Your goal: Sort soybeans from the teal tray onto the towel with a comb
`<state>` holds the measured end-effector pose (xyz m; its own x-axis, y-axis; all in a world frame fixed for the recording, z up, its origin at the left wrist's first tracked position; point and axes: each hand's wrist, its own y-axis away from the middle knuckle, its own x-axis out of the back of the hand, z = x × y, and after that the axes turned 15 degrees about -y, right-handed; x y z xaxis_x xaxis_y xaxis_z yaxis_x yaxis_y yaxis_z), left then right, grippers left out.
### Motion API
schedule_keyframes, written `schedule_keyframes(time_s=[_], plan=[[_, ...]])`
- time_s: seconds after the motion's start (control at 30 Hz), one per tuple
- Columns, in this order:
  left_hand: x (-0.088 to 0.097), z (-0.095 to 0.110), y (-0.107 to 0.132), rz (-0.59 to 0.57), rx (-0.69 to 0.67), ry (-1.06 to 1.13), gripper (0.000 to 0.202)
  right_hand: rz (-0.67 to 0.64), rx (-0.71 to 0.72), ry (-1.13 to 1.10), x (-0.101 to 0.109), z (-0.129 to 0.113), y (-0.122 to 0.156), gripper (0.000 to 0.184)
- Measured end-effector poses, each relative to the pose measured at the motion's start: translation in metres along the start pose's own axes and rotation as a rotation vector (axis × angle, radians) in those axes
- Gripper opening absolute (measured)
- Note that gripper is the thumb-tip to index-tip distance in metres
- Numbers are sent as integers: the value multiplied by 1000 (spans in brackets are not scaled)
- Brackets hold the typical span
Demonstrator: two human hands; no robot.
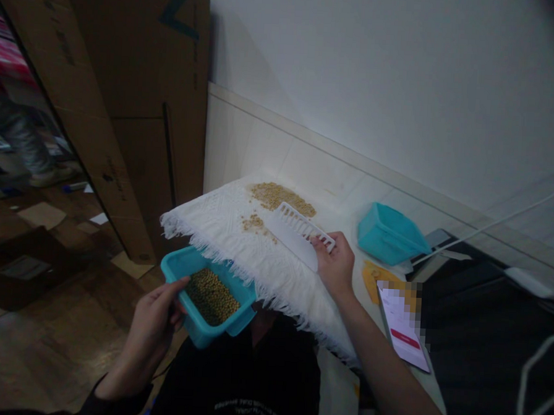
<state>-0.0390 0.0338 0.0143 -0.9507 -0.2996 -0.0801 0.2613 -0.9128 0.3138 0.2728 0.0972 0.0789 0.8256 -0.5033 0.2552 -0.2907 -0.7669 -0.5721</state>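
My left hand [154, 322] grips the near left rim of a turquoise plastic bin [202, 332], held below the fringed edge of a white cloth [216, 213]. Yellowish beans [213, 294], like soybeans, cover the bin's floor. In my right hand [337, 266] is a flat white plastic plate [294, 239] with a row of slots along its upper edge. That plate stands tilted on the cloth. Just beyond it lies a large bean pile [280, 197], and a smaller scatter of beans [254, 223] is to its left.
A second turquoise bin [391, 234] stands on the right, against the wall. Near it are a phone [404, 325] with a lit screen, an orange-yellow cloth [370, 279] and a white cable [494, 224]. A tall cardboard box [145, 70] rises at the left.
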Motion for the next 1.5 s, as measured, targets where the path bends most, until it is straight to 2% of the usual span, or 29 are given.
schedule_keyframes(time_s=[0.3, 0.8, 0.93, 1.07, 1.33, 1.5], plan=[[-6, -3, 4, -35, 34, -5, 40, -32, -16, -8, 9, 4, 3, 32], [-11, -2, 10, -33, 18, -11, 39, 79, -24, -11, 24, -16, 23, 31], [-13, -1, 11, -45, 11, -3, 39, 59, -32, 24, 28, -10, 28, 31], [-13, -2, 11, -42, 15, 0, 38, 110, -19, 52, 31, -5, 31, 31], [-12, -1, 12, -46, -5, -23, 38, 77, -39, -13, 24, -8, 39, 32], [-13, -3, 10, -51, 6, 1, 39, 49, -35, -48, 16, -10, 33, 32]])
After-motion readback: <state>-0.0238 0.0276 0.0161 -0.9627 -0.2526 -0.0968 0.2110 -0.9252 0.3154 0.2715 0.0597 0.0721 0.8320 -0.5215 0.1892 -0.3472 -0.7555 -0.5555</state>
